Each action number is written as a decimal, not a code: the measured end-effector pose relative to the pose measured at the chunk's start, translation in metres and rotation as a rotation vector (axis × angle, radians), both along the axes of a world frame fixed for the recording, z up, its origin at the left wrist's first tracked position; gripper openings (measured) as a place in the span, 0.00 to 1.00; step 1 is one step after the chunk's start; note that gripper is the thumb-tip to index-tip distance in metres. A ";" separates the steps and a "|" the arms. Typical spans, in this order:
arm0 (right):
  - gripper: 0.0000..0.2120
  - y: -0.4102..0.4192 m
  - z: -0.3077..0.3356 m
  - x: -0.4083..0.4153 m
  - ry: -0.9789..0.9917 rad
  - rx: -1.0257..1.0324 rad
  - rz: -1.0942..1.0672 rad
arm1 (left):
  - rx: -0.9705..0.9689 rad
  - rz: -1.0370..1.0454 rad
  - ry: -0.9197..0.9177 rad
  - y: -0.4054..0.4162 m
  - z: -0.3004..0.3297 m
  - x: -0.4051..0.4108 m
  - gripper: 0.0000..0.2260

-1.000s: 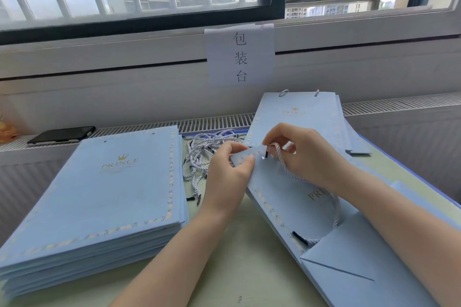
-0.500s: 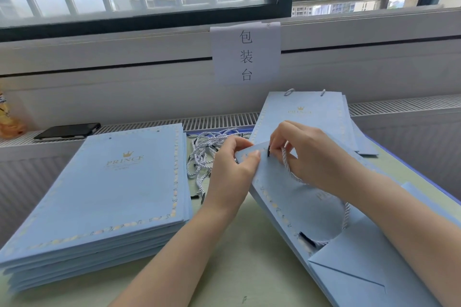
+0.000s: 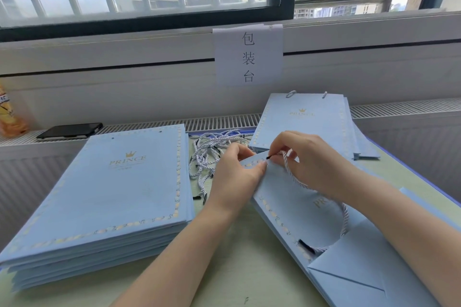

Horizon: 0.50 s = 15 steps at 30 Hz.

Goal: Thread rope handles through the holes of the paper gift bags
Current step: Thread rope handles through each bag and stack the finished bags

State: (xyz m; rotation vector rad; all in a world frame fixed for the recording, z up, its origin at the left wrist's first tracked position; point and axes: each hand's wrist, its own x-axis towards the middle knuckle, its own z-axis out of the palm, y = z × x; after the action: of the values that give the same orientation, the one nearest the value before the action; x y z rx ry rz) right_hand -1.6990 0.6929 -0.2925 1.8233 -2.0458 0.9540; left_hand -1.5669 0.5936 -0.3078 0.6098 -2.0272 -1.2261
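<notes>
A flat light-blue paper gift bag (image 3: 294,204) lies in front of me, its top edge lifted. My left hand (image 3: 234,177) pinches that top corner. My right hand (image 3: 311,159) holds a white twisted rope handle (image 3: 343,217) near its black tip, and the tip sits at the bag's top edge by a hole. The rope loops down across the bag; its other black end (image 3: 305,245) rests near the bag's folded bottom. A pile of loose rope handles (image 3: 212,154) lies behind my left hand.
A thick stack of flat blue bags (image 3: 112,197) fills the left of the table. Bags with handles fitted (image 3: 306,119) are stacked at the back right. A black phone (image 3: 71,130) lies on the radiator ledge, and a paper sign (image 3: 248,55) hangs on the wall.
My right hand has brought the rope's black tip up to the bag's top edge, while my left hand has kept its pinch on the corner. The view has shifted slightly.
</notes>
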 end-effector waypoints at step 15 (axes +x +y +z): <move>0.09 -0.002 -0.002 0.006 -0.092 0.070 0.016 | 0.003 0.021 -0.048 -0.005 0.001 -0.002 0.08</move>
State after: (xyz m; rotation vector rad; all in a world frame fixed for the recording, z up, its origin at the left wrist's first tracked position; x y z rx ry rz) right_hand -1.6925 0.6904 -0.2941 1.8657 -2.1472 1.0001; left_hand -1.5691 0.5888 -0.3071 0.6662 -2.0540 -1.2134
